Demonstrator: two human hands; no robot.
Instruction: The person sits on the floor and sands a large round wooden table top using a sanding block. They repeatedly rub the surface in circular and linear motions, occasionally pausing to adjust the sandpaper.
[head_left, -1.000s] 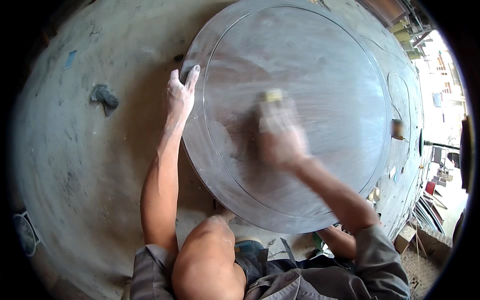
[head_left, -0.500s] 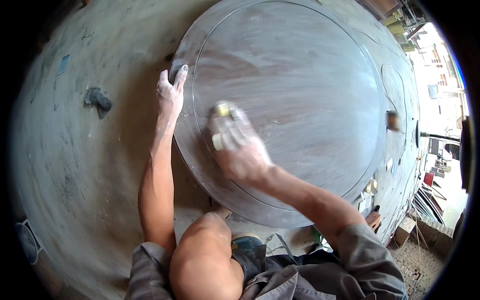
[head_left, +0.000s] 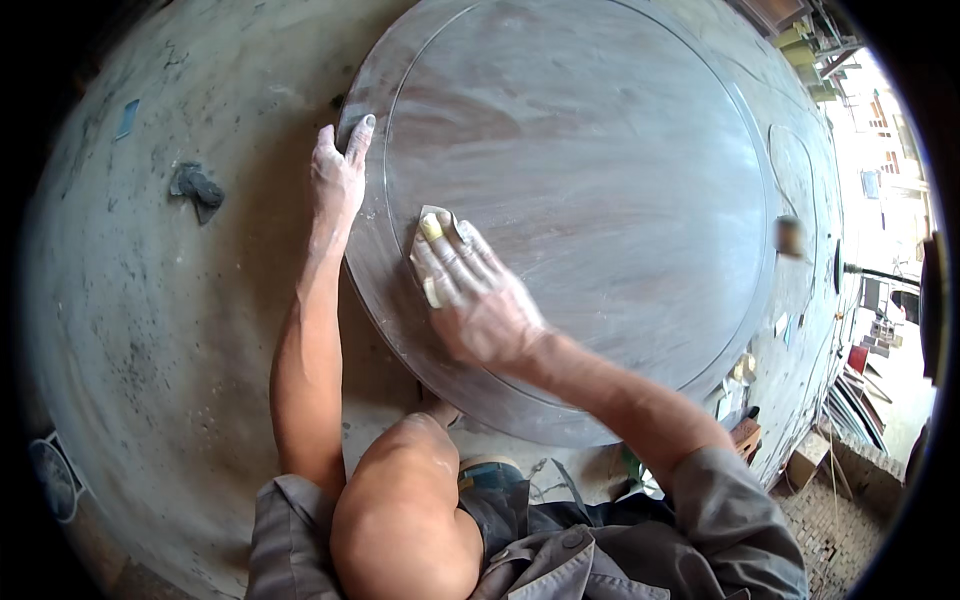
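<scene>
Right hand [head_left: 478, 300]: the fingers [head_left: 450, 262] are extended and held close together, pressed flat on a small pale pad [head_left: 430, 250]. The pad lies under the fingertips; its edges show at the tips and along the left side of the fingers. It is pinned against the surface, not enclosed in a fist. Two fingertips carry yellowish coverings.

Left hand [head_left: 338, 175]: the fingers [head_left: 360, 135] are straight and slightly spread, laid over the left rim of the disc [head_left: 600, 180]. The palm rests on the rim. The hand holds no separate item.

The pad sits on the left part of the disc, just inside an inscribed ring line that runs parallel to the rim. The two hands are near each other, the left one further out on the edge.

The disc is large, round, grey-brown and dusty, with pale streaks across its face. It lies flat on the floor [head_left: 150, 330], which is rough grey concrete. A bare knee [head_left: 400, 500] is just beside the near edge of the disc. A dark scrap [head_left: 197, 188] lies on the floor, well apart to the left of the left hand.
</scene>
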